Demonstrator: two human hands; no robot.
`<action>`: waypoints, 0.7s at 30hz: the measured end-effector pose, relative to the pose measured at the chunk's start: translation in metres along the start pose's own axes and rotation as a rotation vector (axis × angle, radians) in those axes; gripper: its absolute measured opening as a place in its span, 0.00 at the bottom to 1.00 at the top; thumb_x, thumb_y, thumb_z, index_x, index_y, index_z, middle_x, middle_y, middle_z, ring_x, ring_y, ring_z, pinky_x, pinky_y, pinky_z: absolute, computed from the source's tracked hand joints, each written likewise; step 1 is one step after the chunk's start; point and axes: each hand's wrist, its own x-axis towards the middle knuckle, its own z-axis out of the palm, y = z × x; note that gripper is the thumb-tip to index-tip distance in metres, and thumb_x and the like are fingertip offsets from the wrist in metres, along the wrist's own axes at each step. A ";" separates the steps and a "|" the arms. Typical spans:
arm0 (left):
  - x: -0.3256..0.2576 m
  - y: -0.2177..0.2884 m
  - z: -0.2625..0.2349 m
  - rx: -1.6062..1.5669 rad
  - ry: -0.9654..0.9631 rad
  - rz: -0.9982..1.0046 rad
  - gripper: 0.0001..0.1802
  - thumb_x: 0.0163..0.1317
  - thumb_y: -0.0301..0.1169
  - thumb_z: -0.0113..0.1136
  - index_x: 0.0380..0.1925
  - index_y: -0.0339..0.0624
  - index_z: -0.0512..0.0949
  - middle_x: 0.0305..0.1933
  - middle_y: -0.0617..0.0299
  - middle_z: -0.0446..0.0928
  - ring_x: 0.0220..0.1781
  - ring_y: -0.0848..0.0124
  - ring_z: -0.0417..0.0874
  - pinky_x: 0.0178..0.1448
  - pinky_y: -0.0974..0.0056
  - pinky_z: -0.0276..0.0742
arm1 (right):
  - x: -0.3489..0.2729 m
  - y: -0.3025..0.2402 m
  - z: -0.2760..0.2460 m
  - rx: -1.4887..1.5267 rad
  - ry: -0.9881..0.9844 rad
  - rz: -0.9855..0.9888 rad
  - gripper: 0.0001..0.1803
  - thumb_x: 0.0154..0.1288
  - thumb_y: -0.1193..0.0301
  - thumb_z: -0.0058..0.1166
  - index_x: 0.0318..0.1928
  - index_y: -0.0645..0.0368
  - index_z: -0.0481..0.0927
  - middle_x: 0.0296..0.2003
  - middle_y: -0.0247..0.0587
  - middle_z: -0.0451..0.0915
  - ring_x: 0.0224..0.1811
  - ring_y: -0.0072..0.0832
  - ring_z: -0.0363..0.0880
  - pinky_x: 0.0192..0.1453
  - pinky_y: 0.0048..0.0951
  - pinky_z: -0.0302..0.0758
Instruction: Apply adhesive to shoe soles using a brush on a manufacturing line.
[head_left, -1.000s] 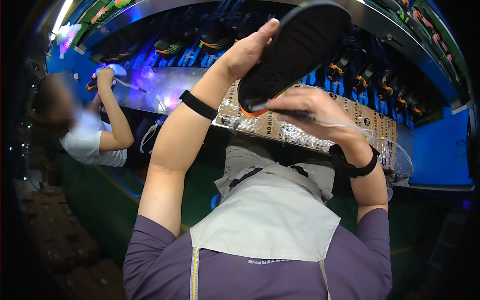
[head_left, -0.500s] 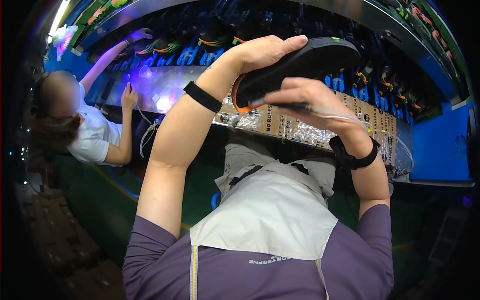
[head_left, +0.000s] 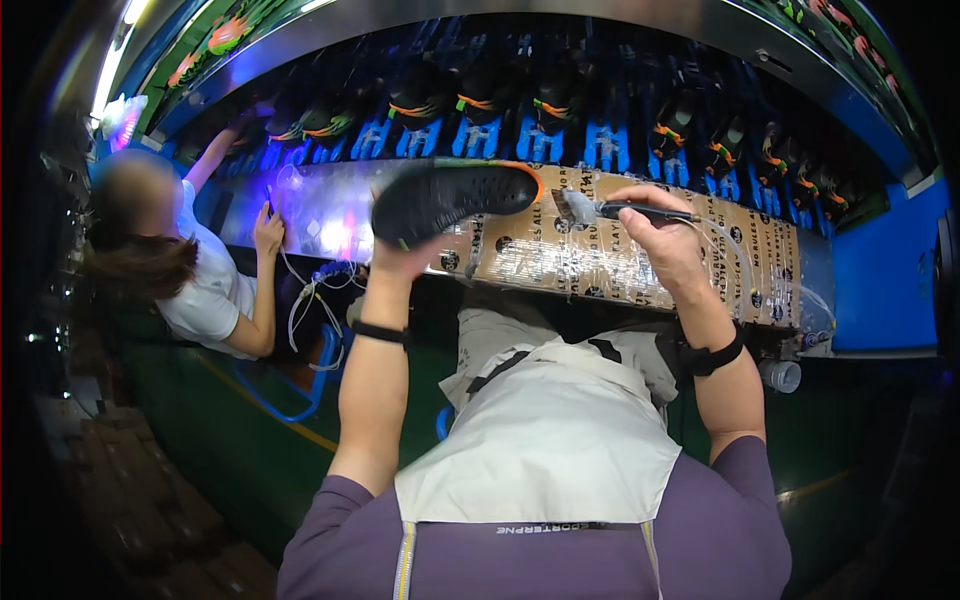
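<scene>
A black shoe sole (head_left: 450, 197) with an orange rim at one end is held above the bench, its long side running left to right. My left hand (head_left: 408, 260) grips its left end from below; motion blurs the fingers and the sole hides part of them. In my right hand (head_left: 662, 235) is a brush (head_left: 640, 210) with a dark handle and a whitish, wrapped-looking head, its bristles pointing left. The bristles are apart from the sole, a short way to its right. From the handle's rear a thin clear tube (head_left: 735, 250) trails down to the right.
A cardboard-covered bench top (head_left: 620, 265) lies below my hands. Behind it several dark shoes (head_left: 480, 95) stand on blue holders (head_left: 540, 140). To the left a co-worker (head_left: 210, 260) reaches to the rack and holds a thin tool. Tubing (head_left: 320, 285) hangs off the bench's front edge.
The brush was at the sole's orange end and is now off it, to the right. My left hand has come down and turned the sole, its orange end now on the right.
</scene>
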 end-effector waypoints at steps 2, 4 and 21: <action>-0.031 -0.017 -0.020 0.026 0.066 -0.229 0.59 0.67 0.80 0.31 0.81 0.41 0.55 0.79 0.29 0.59 0.76 0.27 0.66 0.69 0.18 0.66 | -0.004 0.016 -0.003 0.028 0.006 0.054 0.10 0.71 0.76 0.61 0.49 0.64 0.87 0.38 0.28 0.83 0.40 0.13 0.75 0.45 0.17 0.71; -0.051 -0.042 -0.019 -0.160 0.122 -0.274 0.61 0.67 0.81 0.25 0.82 0.40 0.51 0.76 0.17 0.56 0.74 0.21 0.64 0.66 0.20 0.71 | -0.005 0.029 -0.001 0.113 0.049 0.113 0.09 0.70 0.75 0.61 0.48 0.63 0.87 0.36 0.27 0.82 0.38 0.13 0.74 0.42 0.17 0.70; -0.018 -0.135 0.052 -0.198 0.055 -0.140 0.46 0.75 0.68 0.31 0.77 0.44 0.64 0.71 0.42 0.74 0.70 0.44 0.77 0.73 0.38 0.74 | 0.060 0.026 0.097 -0.184 0.178 -0.105 0.12 0.67 0.70 0.63 0.46 0.63 0.87 0.32 0.36 0.86 0.34 0.19 0.81 0.41 0.25 0.77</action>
